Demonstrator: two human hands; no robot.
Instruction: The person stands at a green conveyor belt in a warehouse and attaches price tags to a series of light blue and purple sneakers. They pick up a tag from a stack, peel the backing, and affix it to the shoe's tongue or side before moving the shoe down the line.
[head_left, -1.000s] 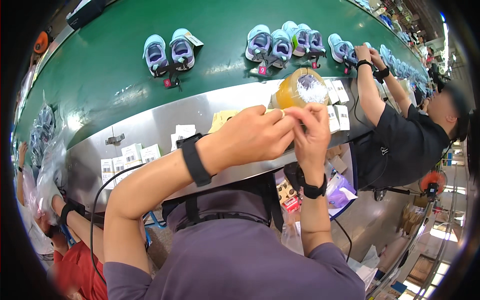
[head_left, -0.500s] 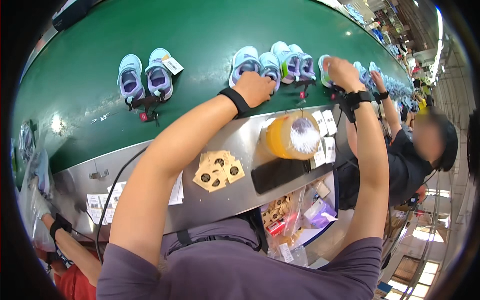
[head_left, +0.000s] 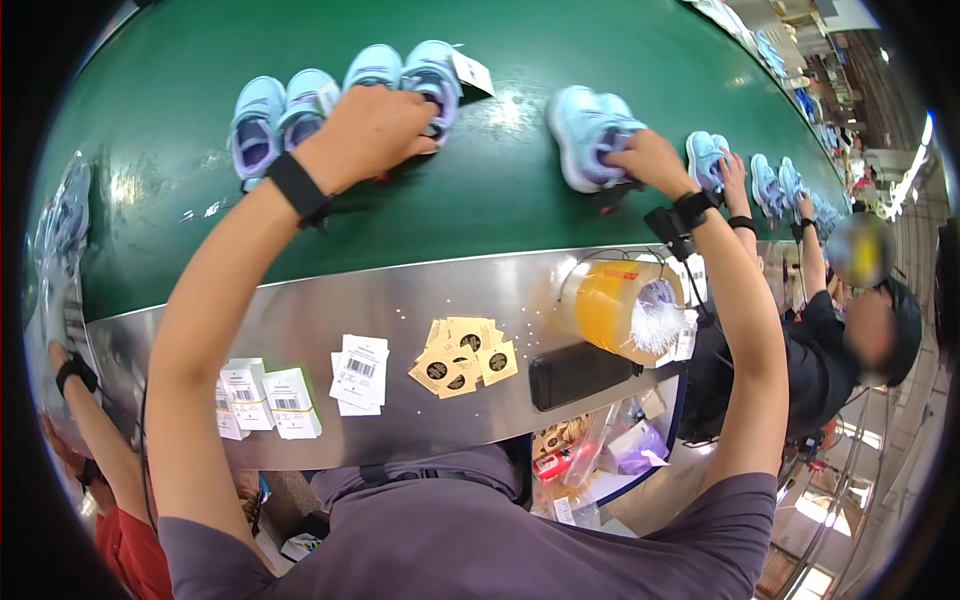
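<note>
From my remote seat, I see a green tabletop [head_left: 480,205] filling the upper half, with a shiny metal ledge [head_left: 350,308] along its near edge. On the green, light-blue shoes [head_left: 376,64] stand in a row at 11 o'clock. Another light-blue pair [head_left: 572,135] is at 1 o'clock; it is blurred, so I can't be sure it rests fully on the surface. More shoes [head_left: 768,185] sit toward 2 o'clock. On the metal, I have banded stacks of white tags [head_left: 291,400] and looser white tags [head_left: 360,370] at 8 o'clock, overlapping tan cards [head_left: 435,368] at 6, a black flat object [head_left: 580,374] at 4, and a yellowish tub [head_left: 603,300] at 3.
</note>
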